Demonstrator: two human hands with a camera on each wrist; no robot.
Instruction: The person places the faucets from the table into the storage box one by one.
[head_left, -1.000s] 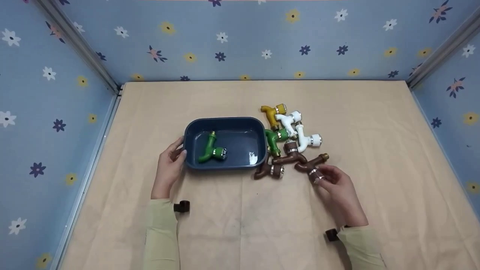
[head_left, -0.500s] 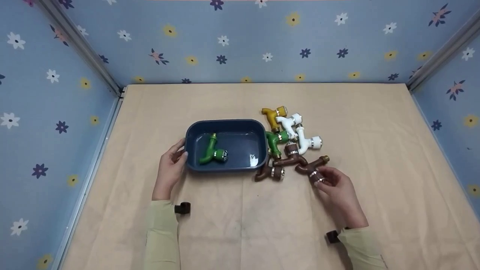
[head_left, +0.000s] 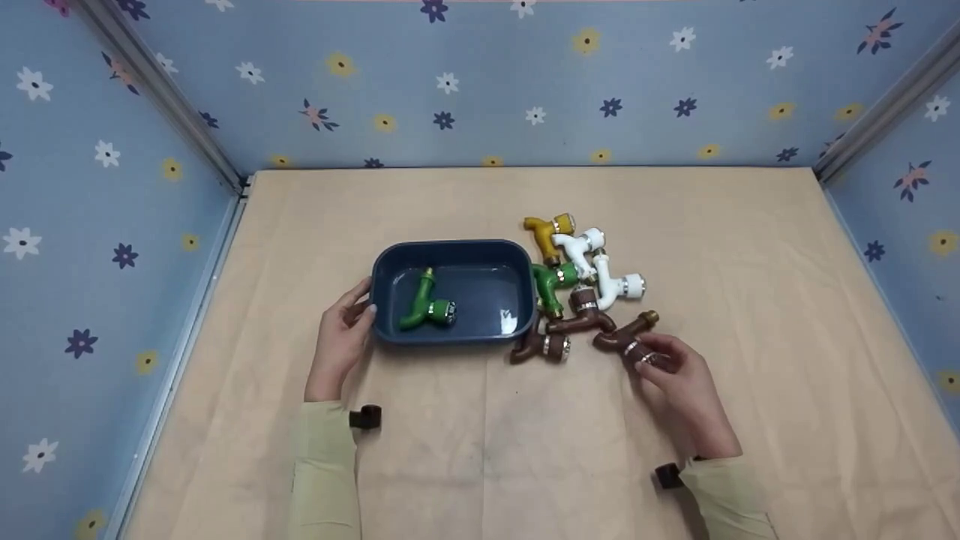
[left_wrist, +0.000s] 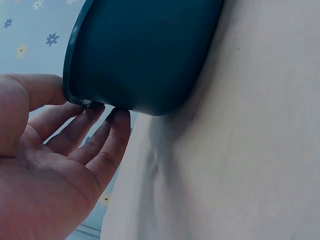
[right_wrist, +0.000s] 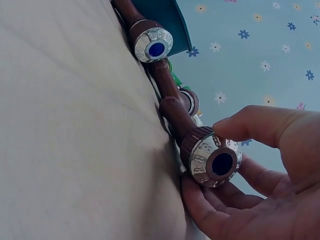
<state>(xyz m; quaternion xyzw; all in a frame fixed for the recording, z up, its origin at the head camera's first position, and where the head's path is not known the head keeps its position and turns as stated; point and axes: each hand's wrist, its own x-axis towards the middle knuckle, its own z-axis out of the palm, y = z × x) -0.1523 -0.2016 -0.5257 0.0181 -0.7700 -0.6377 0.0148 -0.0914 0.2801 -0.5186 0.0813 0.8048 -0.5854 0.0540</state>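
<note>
A dark blue plastic tub (head_left: 454, 341) stands mid-table with a green faucet (head_left: 421, 304) lying inside it. My left hand (head_left: 341, 341) grips the tub's left end; in the left wrist view, thumb and fingertips touch its rim and outer wall. With the right hand (head_left: 682, 382) I pinch the knob of a brown faucet (head_left: 619, 339), which lies at the near right of a cluster. The right wrist view shows thumb and fingers around that knob (right_wrist: 212, 157). The faucet's spout end lies close to another brown faucet (head_left: 581, 321).
Along the tub's right side lie a third brown faucet (head_left: 536, 345), a green faucet (head_left: 551, 289), a yellow faucet (head_left: 546, 234) and two white faucets, one upper (head_left: 577, 244) and one lower (head_left: 609, 285). Flower-patterned panels (head_left: 487, 82) border the cloth-covered table (head_left: 480, 457).
The brown faucet in my right hand has shifted slightly to the right, along with the hand. The head view has tilted a little. My left hand stays on the tub.
</note>
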